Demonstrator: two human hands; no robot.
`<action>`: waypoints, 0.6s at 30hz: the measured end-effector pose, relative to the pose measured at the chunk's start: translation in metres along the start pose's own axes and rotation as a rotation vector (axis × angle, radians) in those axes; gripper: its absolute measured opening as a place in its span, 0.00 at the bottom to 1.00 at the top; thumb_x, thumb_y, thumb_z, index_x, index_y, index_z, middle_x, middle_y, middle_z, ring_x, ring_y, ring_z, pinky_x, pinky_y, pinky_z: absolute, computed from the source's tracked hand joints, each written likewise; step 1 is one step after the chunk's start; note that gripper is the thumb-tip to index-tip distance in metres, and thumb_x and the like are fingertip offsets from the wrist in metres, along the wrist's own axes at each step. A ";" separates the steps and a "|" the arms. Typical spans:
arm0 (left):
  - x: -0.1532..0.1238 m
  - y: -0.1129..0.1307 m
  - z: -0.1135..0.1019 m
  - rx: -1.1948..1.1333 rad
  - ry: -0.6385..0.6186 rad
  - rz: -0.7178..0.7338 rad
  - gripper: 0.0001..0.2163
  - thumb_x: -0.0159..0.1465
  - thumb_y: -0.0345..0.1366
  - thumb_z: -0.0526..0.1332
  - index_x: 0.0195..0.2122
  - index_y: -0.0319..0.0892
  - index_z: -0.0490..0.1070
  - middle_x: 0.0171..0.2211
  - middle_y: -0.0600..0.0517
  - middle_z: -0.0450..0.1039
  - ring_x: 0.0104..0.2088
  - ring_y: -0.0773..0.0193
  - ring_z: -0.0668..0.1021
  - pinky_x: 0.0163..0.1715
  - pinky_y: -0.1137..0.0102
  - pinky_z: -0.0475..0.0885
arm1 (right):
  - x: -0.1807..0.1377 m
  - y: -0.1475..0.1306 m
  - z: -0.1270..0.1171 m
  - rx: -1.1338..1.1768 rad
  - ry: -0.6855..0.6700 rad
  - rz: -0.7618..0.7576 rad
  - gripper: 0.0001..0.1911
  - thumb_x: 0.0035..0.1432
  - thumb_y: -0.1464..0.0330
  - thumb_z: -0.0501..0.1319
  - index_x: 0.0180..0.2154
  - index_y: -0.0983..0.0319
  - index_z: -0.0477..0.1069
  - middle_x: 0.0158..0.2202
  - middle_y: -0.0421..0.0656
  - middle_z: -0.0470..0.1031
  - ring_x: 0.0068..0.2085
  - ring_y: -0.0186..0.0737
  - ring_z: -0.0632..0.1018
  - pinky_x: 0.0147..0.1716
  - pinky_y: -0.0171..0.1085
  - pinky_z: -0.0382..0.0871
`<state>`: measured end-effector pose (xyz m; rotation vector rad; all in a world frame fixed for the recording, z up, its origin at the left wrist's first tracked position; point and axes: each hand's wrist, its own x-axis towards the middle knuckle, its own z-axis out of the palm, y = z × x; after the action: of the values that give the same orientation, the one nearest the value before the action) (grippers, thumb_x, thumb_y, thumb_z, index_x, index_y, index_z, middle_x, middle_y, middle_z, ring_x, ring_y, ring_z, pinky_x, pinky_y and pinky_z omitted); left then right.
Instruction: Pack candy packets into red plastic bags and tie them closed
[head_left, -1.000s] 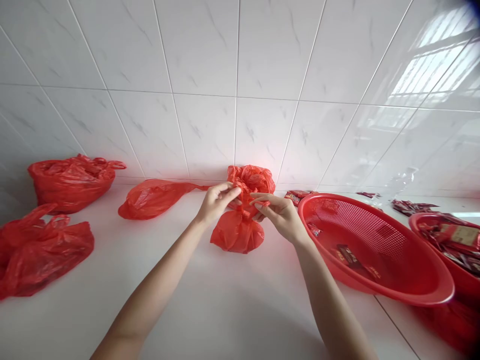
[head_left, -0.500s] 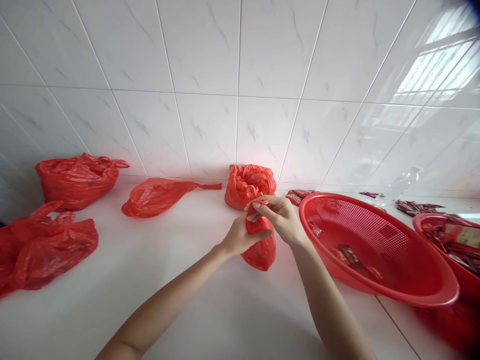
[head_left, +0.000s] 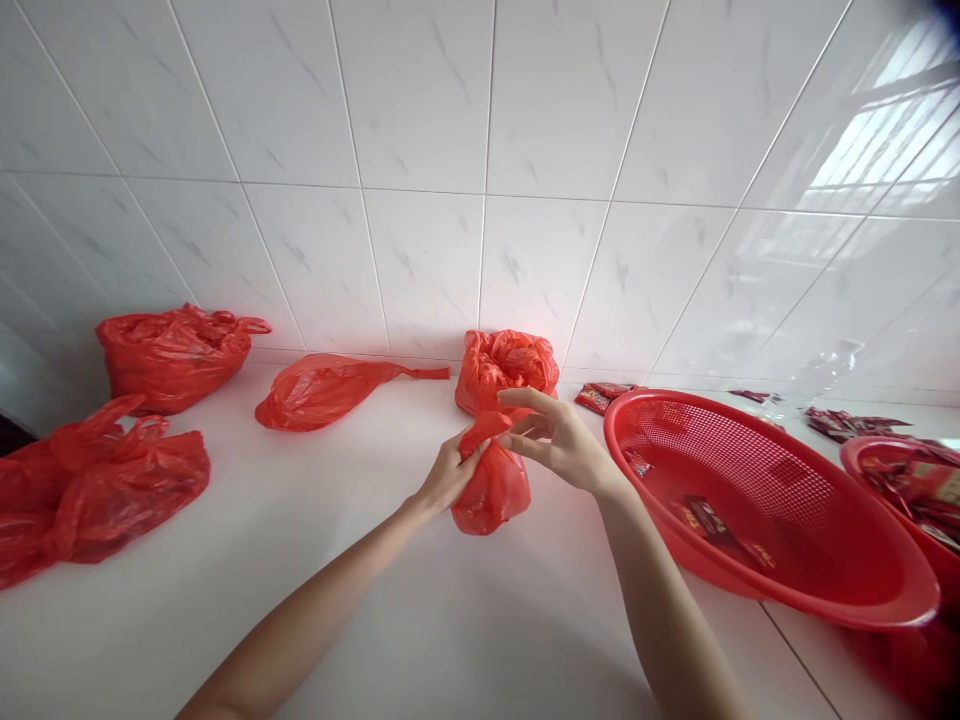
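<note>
A small filled red plastic bag [head_left: 491, 488] hangs just above the white counter, held at its gathered neck. My left hand [head_left: 446, 472] pinches the neck from the left. My right hand [head_left: 559, 440] touches the top of the neck from the right, with its index finger stretched out and the other fingers curled at the plastic. Right behind them, against the tiled wall, sits another red bag [head_left: 508, 366] with an open, crumpled top.
A large red perforated basket [head_left: 765, 585] with a few dark sachets stands at the right, a second red tub [head_left: 907, 478] of sachets beyond it. Loose sachets [head_left: 600, 396] lie by the wall. Three more red bags [head_left: 330, 390] [head_left: 176, 345] [head_left: 97, 485] rest at the left.
The bag's neck has been twisted and gathered between both hands, and the bag has shifted slightly left. My right fingers have loosened and spread. The view has drifted a little.
</note>
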<state>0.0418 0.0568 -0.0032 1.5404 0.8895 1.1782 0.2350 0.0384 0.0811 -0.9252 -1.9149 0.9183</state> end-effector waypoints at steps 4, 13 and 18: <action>-0.008 0.004 -0.016 0.031 0.091 -0.056 0.13 0.65 0.48 0.60 0.32 0.44 0.69 0.29 0.53 0.70 0.31 0.62 0.72 0.35 0.69 0.68 | 0.000 0.015 0.016 -0.196 -0.144 0.088 0.35 0.54 0.57 0.69 0.61 0.55 0.64 0.59 0.48 0.72 0.46 0.43 0.79 0.44 0.43 0.76; -0.033 0.026 -0.058 0.180 0.339 -0.136 0.17 0.59 0.48 0.63 0.22 0.43 0.61 0.21 0.56 0.62 0.24 0.64 0.68 0.30 0.68 0.66 | 0.003 0.023 0.049 -0.372 -0.458 0.065 0.30 0.58 0.54 0.65 0.59 0.57 0.68 0.56 0.49 0.75 0.53 0.51 0.76 0.49 0.46 0.71; -0.050 0.065 -0.165 0.313 0.828 -0.104 0.15 0.55 0.50 0.65 0.30 0.42 0.69 0.30 0.54 0.73 0.34 0.59 0.73 0.39 0.63 0.70 | -0.011 0.006 0.000 -0.369 -0.379 0.124 0.33 0.59 0.51 0.63 0.63 0.55 0.66 0.58 0.49 0.73 0.56 0.52 0.75 0.49 0.47 0.74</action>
<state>-0.1305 0.0357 0.0573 1.1944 1.7378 1.6889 0.2410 0.0320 0.0718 -1.1568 -2.4295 0.8736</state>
